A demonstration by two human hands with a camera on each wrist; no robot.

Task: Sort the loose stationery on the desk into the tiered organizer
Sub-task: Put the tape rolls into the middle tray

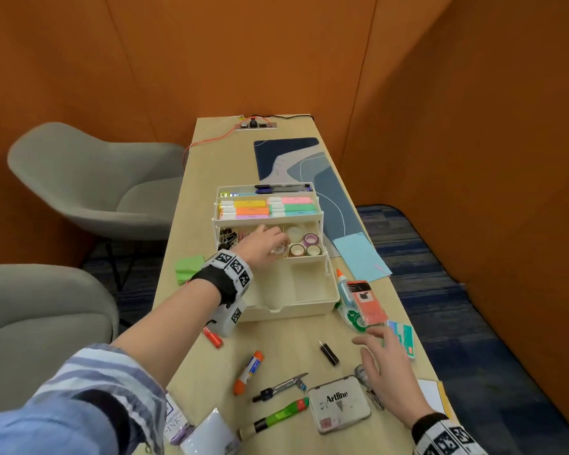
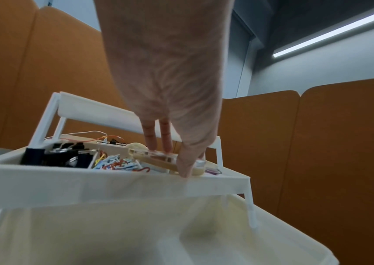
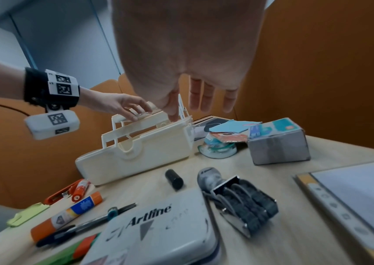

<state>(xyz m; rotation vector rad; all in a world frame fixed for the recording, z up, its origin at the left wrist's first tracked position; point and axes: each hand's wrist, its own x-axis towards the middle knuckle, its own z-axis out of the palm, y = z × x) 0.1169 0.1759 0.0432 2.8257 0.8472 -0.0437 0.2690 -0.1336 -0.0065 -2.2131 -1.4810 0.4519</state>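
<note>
The cream tiered organizer (image 1: 309,303) stands mid-desk with its tiers stepped open. My left hand (image 1: 276,247) reaches into the third tier and pinches a small clear tape dispenser (image 2: 156,156) between thumb and fingers, beside the paper clips (image 2: 113,164) and tape rolls (image 1: 304,246). The upper tiers hold highlighters (image 1: 266,206) and pens (image 1: 281,187). The bottom tray is bare. My right hand (image 1: 372,339) hovers open and holds nothing, above a date stamp (image 3: 238,195) and a black tube (image 1: 329,353). Loose nearby are a glue stick (image 1: 248,372), a compass (image 1: 280,387) and an Artline pad (image 1: 339,407).
A card box (image 1: 404,339), correction tape (image 1: 355,318), a red packet (image 1: 367,302) and a glue bottle (image 1: 344,287) crowd the organizer's right. Green notes (image 1: 188,267) and an orange item (image 1: 213,337) lie left. Grey chairs (image 1: 89,178) flank the desk's left edge.
</note>
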